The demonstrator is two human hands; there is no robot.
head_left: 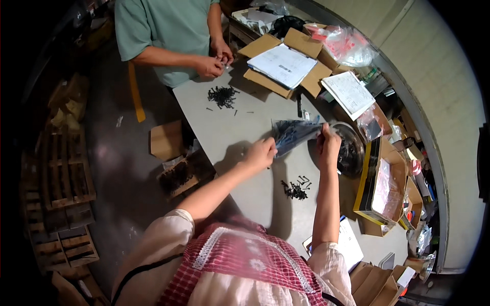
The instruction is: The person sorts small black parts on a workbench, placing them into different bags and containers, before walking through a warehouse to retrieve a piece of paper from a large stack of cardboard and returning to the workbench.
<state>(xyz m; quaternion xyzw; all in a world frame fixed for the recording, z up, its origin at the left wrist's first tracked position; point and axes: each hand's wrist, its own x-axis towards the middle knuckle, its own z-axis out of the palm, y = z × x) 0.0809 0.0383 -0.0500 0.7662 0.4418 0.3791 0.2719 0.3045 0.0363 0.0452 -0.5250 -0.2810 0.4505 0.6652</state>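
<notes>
Between my two hands a clear plastic bag (294, 135) with dark contents is stretched over the grey table (245, 178). My left hand (262, 153) is closed on the bag's left edge. My right hand (329, 145) pinches its right end, beside a round metal bowl (361, 148) that holds dark small parts. A small pile of black screws (295, 190) lies on the table nearer to me, below the bag. Farther off is a larger pile of black screws (221, 97), with a few loose ones around it.
Across the table a person in a green shirt (168, 30) works with both hands at a small item. An open cardboard box (263, 47) with papers on it stands at the back. A black-and-yellow box (368, 191) and a notebook (349, 93) line the right side. Wooden pallets (65, 168) are at left.
</notes>
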